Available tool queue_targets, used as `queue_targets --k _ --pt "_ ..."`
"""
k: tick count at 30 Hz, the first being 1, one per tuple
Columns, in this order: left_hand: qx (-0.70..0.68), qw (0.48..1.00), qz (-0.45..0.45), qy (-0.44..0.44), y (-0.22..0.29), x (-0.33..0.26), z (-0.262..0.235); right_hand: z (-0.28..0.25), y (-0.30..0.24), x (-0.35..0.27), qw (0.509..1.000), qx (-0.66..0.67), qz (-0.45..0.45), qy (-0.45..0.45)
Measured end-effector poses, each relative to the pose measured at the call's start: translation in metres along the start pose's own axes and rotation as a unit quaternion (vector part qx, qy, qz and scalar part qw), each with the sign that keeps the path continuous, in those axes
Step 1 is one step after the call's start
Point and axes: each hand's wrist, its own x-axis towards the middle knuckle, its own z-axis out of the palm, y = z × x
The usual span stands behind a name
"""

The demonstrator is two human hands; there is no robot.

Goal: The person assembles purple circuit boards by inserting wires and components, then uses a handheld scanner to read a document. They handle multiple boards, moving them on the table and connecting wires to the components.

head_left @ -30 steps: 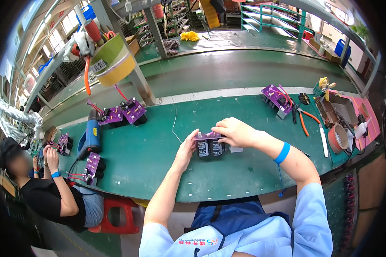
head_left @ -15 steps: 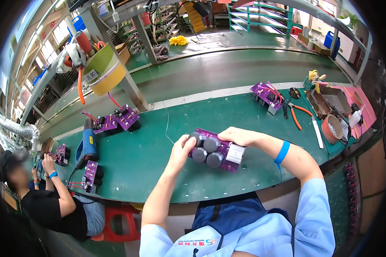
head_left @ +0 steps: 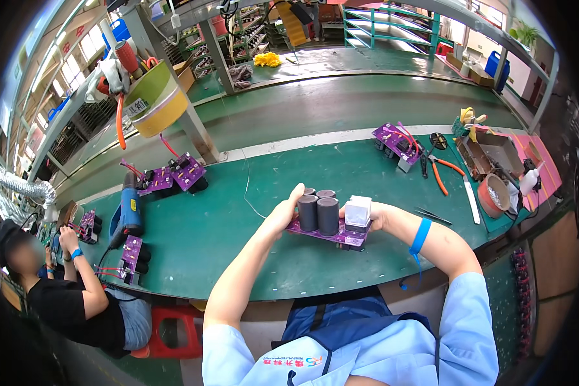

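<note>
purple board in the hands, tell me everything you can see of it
The purple board is a flat rectangular circuit board, held above the green bench, tilted with its right end lower. Four dark cylinders stand upright on its left half and a white boxy part stands on its right. The left hand grips its left end, thumb up beside the cylinders; the right hand holds the right end behind the white part. Its underside is hidden.

Orange-handled pliers (head_left: 442, 174), blue power tool (head_left: 126, 210), tape roll (head_left: 493, 195), red stool (head_left: 174, 331).
</note>
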Motion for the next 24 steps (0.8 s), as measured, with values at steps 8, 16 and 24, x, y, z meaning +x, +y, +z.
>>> queue_targets --k 8,16,24 --pt "0.018 0.992 -0.123 -0.035 0.006 0.006 -0.003 0.023 -0.011 -0.019 0.995 -0.044 0.056 -0.076" --pt "0.016 0.989 -0.141 -0.033 0.003 0.013 -0.006 0.020 -0.009 -0.014 0.996 -0.002 0.063 -0.060" --pt "-0.011 0.993 -0.089 -0.072 -0.001 0.006 -0.008 0.020 -0.005 -0.012 0.994 -0.034 0.009 0.106"
